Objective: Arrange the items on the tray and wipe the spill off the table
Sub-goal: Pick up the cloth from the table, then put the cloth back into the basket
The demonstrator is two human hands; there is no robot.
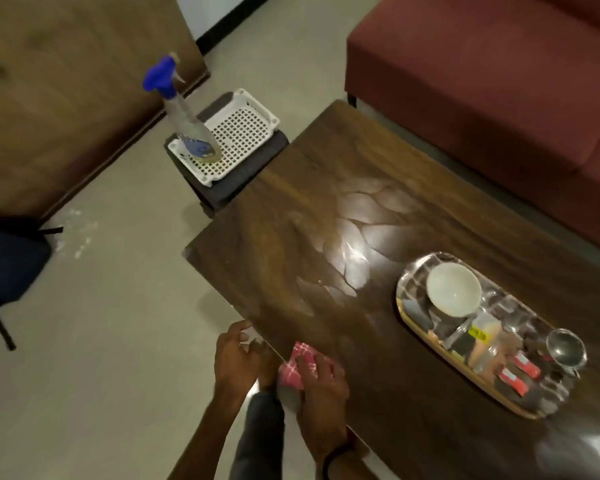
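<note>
Pressing down at about 6 o'clock in the head view, the right hand (321, 382) lies flat, fingers spread, on a pink checked cloth (300, 363) at the near edge of the dark wooden table (326, 161); it is not curled round the cloth but laid over it. The left hand (234, 358), just toward 9 o'clock of the cloth, hangs off the table edge with fingers loosely bent and parted, holding nothing. A dark band sits on the right wrist.

Wet smear marks (352, 244) shine near the centre of the tabletop. Toward 4 o'clock rests an oval reflective tray (409, 271) holding a white bowl (453, 293) at its far end, a clear glass (459, 332), a small labelled jar (484, 344), red sachets (520, 372) and a small metal cup (566, 348) at its near end.

At 11 o'clock, beyond the table, a spray bottle (187, 116) with a blue trigger stands in a white perforated basket (243, 136) on a dark stool (243, 181). A red sofa (499, 81) fills 1 to 2 o'clock, and a dark bag (7, 258) sits at 9 o'clock on the floor.
</note>
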